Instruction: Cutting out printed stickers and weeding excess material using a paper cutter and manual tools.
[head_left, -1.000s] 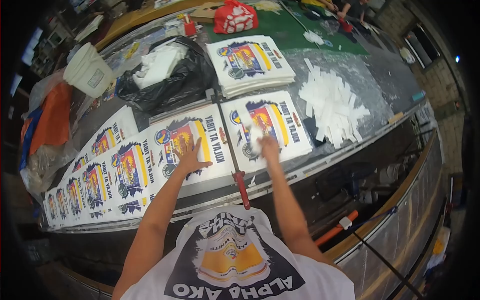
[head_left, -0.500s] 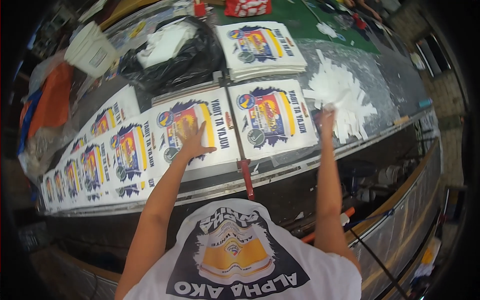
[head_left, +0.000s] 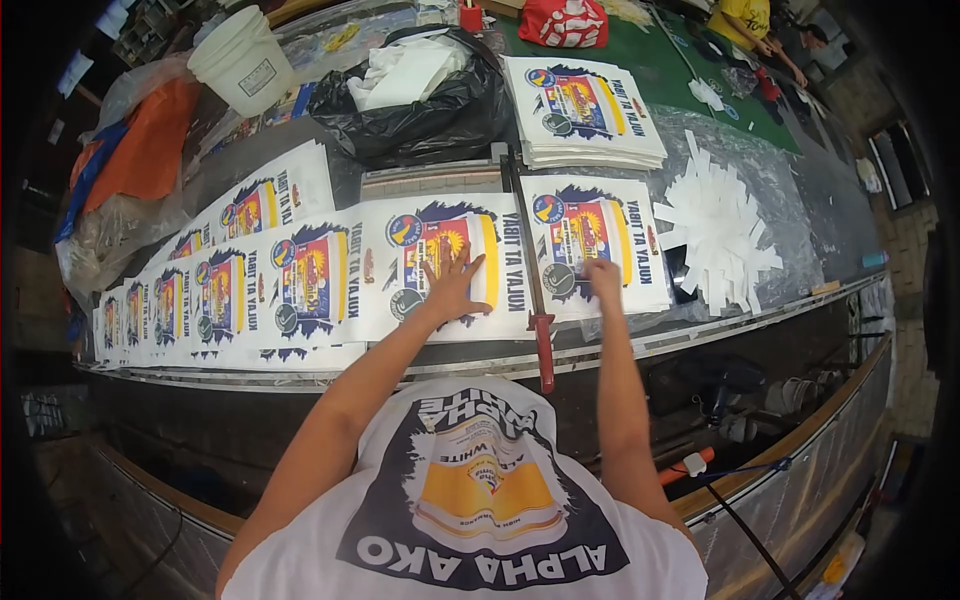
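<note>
My left hand point(head_left: 456, 290) lies with fingers spread on a white printed sheet point(head_left: 378, 325), pressing it flat. This sheet reaches the dark metal arm of a paper cutter point(head_left: 531, 245), whose red handle point(head_left: 545, 362) sticks out past the table's near edge. Across the arm, another white printed sheet point(head_left: 640, 285) lies in line with it. My right hand point(head_left: 602, 277) is over that sheet, its fingers curled and nothing visible in them, to the right of the cutter arm. Overlapping printed sheets point(head_left: 255, 310) fan out leftward from my left hand.
A neat stack of printed sheets point(head_left: 585, 155) sits beyond the cutter. Thin white strips point(head_left: 722, 235) are heaped at the right. Behind stand a black plastic bag point(head_left: 415, 125) with white scraps, a white bucket point(head_left: 243, 65) and a red bag point(head_left: 563, 22). Another person point(head_left: 745, 25) is far right.
My right hand has moved left from the heap of white strips to above the sheet beside the cutter. My left hand stays spread on its sheet. The view has shifted.
</note>
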